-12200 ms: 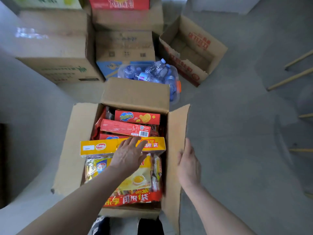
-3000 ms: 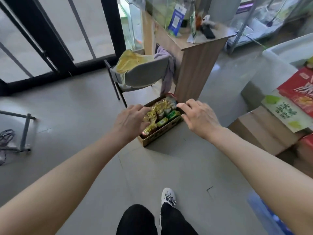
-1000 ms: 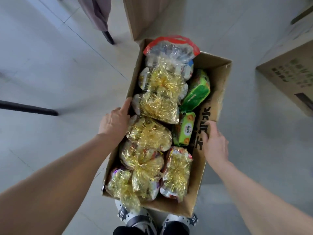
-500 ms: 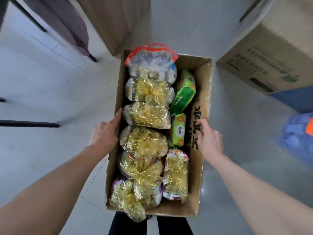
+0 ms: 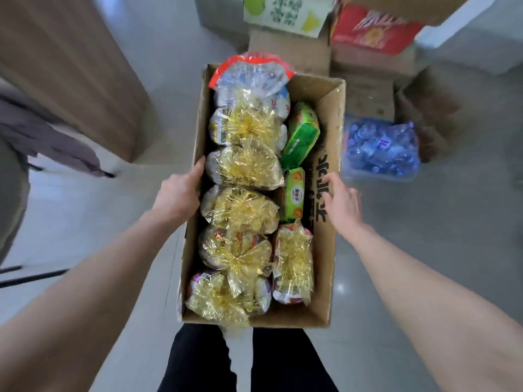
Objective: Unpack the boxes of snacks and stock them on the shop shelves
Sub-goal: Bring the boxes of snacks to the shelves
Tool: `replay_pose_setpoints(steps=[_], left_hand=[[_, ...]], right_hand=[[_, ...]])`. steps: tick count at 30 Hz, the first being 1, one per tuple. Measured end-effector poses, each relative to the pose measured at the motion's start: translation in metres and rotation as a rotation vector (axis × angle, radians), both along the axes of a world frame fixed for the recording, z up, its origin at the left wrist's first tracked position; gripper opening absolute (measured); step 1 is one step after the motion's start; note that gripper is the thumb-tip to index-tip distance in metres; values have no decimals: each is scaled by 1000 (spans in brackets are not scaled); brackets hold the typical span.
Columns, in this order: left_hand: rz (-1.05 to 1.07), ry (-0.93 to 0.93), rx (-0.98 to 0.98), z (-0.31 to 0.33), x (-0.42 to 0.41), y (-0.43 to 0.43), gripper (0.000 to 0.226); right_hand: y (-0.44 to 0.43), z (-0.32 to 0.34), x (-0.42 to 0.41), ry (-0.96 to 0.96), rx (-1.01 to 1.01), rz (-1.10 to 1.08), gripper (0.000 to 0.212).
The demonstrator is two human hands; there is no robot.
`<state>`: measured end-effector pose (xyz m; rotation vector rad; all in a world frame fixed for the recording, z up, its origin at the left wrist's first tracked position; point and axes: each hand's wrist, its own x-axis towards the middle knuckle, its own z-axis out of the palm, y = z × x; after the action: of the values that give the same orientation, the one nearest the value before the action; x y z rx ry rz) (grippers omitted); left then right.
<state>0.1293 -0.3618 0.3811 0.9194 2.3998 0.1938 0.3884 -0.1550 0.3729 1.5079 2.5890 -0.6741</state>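
At the far left, a grey garment hangs half out of view, next to the tall brown panel of a wooden counter whose top is cut off. Pale floor lies open between it and the person. The left hand presses flat against the outer left wall of the open cardboard box, with the thumb up along the rim and the fingers hidden behind the wall, so their curl can't be seen. The box is held in front of black trousers. It is packed with clear snack bags stuffed with gold tinsel in a row along its left side; the farthest bag has a red top edge, and its printing is too crumpled to read. Beside them lie two green packets, and the nearer one bears a small round logo that is too small to read. Bold black Chinese characters run along the box's inner right wall, partly covered. The right hand grips the right rim, with the fingers hooked over the edge and touching that lettering. Farther right, a shrink-wrapped pack of blue-capped water bottles sits on the floor just beside the box. Behind it, cartons are stacked: one white and green with Chinese writing, one red, both blurred. Bare floor stretches to the right.
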Motion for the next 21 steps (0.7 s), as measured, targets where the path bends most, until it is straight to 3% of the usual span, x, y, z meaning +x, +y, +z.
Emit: replay_pose_setpoints(steps=[11, 21], left_hand=[[-630, 120, 138, 160, 143, 84, 75], [-1263, 209, 277, 213, 395, 140, 68]], right_hand=[[-95, 159, 216, 11, 264, -539, 31], [-222, 221, 437, 13, 315, -1101, 30]])
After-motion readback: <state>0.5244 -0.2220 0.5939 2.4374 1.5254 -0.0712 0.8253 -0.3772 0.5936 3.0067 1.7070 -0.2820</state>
